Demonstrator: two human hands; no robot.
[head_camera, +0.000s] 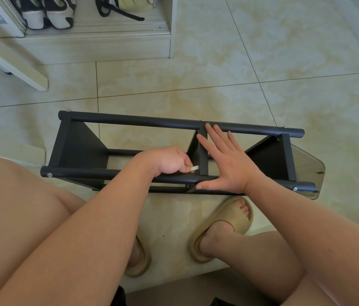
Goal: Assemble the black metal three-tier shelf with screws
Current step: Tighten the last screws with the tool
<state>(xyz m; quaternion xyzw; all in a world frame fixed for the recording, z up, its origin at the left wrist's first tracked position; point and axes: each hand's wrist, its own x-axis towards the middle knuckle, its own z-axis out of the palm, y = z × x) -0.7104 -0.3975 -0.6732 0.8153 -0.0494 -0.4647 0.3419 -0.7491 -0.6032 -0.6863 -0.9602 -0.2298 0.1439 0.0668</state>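
One small silver key [194, 168], pinched in the left hand [167, 160], points toward three o'clock at the middle panel [203, 155] of the black metal three-tier shelf [141, 121]; the right hand [227, 162] braces it, fingers straight.

Left hand [169, 161] pinching a small silver tool [194, 168], right hand [227, 164] flat, fingers spread

You have no text, label, brand or number here that can be read. The black metal shelf [130, 120] shows nothing legible. The small pale tool [194, 168] pinched in your left hand [169, 160] carries no mark you can make out. Anything printed on the shoes [35, 18] at the top edge is too small to tell.
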